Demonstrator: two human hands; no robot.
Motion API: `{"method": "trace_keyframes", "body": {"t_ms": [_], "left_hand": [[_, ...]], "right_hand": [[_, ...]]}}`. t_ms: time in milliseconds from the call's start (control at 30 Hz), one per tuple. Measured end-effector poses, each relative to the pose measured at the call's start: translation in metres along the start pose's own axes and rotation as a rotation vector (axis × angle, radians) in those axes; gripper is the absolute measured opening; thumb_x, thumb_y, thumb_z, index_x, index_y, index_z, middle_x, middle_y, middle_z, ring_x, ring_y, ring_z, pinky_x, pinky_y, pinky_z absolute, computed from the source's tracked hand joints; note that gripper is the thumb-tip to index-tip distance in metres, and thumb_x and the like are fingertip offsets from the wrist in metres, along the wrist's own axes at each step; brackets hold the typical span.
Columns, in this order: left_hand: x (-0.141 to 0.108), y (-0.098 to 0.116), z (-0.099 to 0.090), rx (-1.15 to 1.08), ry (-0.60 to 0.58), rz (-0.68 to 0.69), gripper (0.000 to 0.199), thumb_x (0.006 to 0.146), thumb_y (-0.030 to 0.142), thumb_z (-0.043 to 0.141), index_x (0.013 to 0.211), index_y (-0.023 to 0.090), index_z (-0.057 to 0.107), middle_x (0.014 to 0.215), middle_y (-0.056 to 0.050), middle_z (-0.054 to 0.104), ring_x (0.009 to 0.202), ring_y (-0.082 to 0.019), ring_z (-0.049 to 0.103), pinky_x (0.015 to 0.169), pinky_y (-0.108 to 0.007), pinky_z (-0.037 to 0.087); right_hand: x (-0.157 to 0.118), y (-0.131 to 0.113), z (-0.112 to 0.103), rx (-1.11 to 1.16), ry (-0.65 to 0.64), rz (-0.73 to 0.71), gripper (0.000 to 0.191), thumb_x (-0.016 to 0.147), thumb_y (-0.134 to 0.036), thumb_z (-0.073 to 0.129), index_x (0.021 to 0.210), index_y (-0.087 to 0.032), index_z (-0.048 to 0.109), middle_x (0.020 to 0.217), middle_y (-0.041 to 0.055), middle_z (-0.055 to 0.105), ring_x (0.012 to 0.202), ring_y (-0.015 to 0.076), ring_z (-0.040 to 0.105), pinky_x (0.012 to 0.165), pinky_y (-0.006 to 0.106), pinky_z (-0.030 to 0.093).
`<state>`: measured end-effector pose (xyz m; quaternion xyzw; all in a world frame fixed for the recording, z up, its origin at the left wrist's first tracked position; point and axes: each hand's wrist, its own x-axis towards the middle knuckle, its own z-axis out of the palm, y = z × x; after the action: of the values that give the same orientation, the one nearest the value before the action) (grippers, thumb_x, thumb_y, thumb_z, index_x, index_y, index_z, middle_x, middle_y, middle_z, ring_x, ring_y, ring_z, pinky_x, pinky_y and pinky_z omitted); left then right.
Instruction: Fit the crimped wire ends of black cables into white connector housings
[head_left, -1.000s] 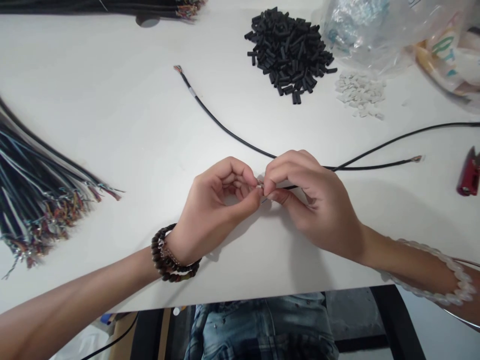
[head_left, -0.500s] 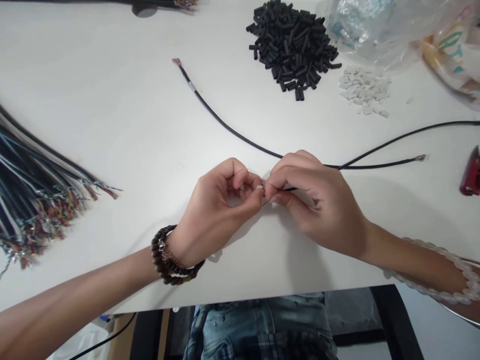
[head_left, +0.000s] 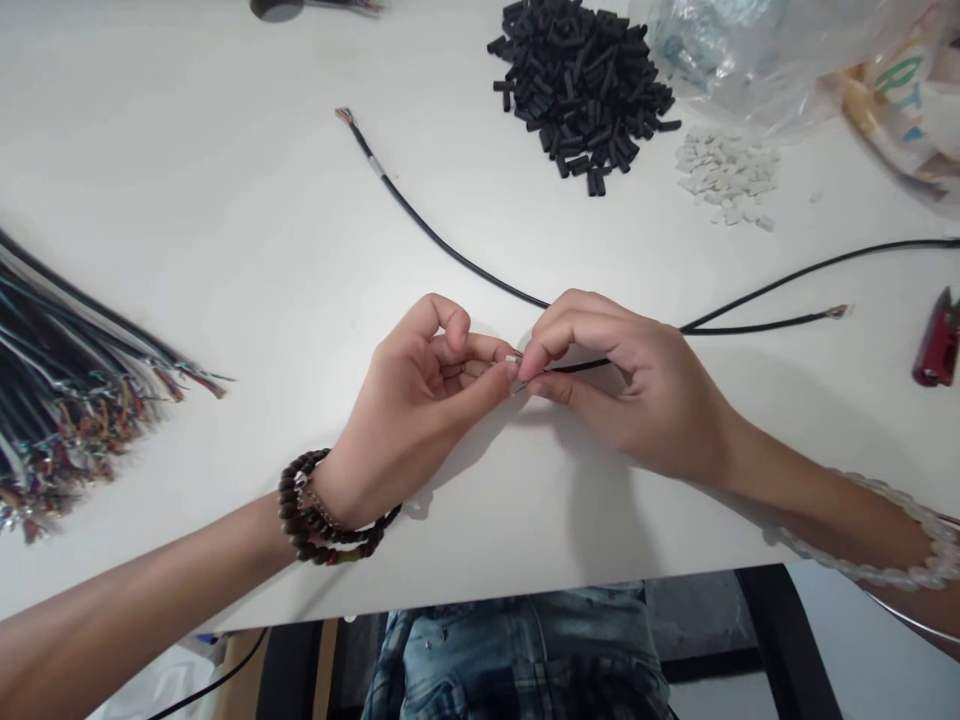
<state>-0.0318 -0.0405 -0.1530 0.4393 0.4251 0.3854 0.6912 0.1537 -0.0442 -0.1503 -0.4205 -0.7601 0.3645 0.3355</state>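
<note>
My left hand (head_left: 435, 410) pinches a tiny white piece (head_left: 512, 359) between thumb and finger, near the wire ends of a black cable (head_left: 581, 367). Touching or nearly touching it, my right hand (head_left: 637, 385) grips that cable's end between thumb and index finger; thin wires stick out there. Another black cable (head_left: 457, 256) lies curved on the table behind my hands, with bare coloured wires (head_left: 344, 115) at its upper left end and a white band near them. Its wires at the other end (head_left: 836, 312) show at the right.
Black tube pieces (head_left: 581, 85) are heaped at the top, beside small white pieces (head_left: 724, 175) and plastic bags (head_left: 735, 60). A cable bundle (head_left: 67, 370) lies at the left, a red tool (head_left: 937, 340) at the right. The white table's (head_left: 480, 585) front edge is near my body.
Both hands have shifted slightly left and up, still close together. My left hand's index finger is raised a little more, and more of the held cable shows by my right fingers.
</note>
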Motion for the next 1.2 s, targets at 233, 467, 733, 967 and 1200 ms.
{"method": "trace_keyframes", "body": {"t_ms": [233,467,733,967,1200], "left_hand": [[0.002,0.004,-0.003,-0.075,-0.033,-0.054,0.033,0.086,0.002,0.061,0.079,0.021,0.036,0.076,0.0,0.074,0.067,-0.007,0.064,0.064,-0.017,0.051],[-0.003,0.006,0.001,-0.217,0.026,-0.143,0.031,0.086,0.003,0.063,0.079,0.021,0.038,0.069,0.001,0.071,0.063,-0.007,0.061,0.062,-0.016,0.048],[-0.015,0.006,0.008,-0.404,0.072,-0.254,0.031,0.084,0.008,0.068,0.08,0.02,0.04,0.062,0.004,0.063,0.062,-0.007,0.057,0.064,-0.015,0.046],[-0.019,0.005,0.01,-0.377,0.106,-0.217,0.035,0.084,0.009,0.067,0.082,0.021,0.034,0.069,0.001,0.067,0.065,-0.007,0.057,0.067,-0.016,0.047],[-0.025,0.003,0.015,-0.419,0.054,-0.184,0.037,0.082,0.005,0.067,0.082,0.021,0.034,0.07,0.004,0.068,0.062,-0.005,0.059,0.061,-0.014,0.049]], "right_hand": [[0.001,0.001,0.003,-0.043,0.037,-0.079,0.004,0.086,-0.008,0.066,0.084,-0.013,0.066,0.085,0.0029,0.064,0.084,0.0107,0.058,0.078,0.024,0.049],[0.002,-0.007,0.007,-0.2,0.186,-0.242,0.008,0.085,-0.008,0.066,0.085,-0.015,0.062,0.082,0.0035,0.07,0.081,0.0146,0.064,0.078,0.032,0.049],[-0.007,-0.02,0.016,-0.299,0.285,-0.228,0.009,0.085,-0.008,0.065,0.085,-0.017,0.063,0.079,0.002,0.072,0.076,0.0127,0.068,0.072,0.026,0.055],[-0.011,-0.036,0.025,-0.456,0.392,-0.203,0.01,0.083,-0.004,0.061,0.077,-0.012,0.064,0.079,0.0079,0.071,0.076,0.0179,0.068,0.073,0.033,0.056],[-0.021,-0.047,0.047,-0.247,0.588,-0.044,0.012,0.081,-0.003,0.059,0.076,-0.013,0.058,0.079,0.0045,0.066,0.078,0.0132,0.063,0.073,0.028,0.052]]}}
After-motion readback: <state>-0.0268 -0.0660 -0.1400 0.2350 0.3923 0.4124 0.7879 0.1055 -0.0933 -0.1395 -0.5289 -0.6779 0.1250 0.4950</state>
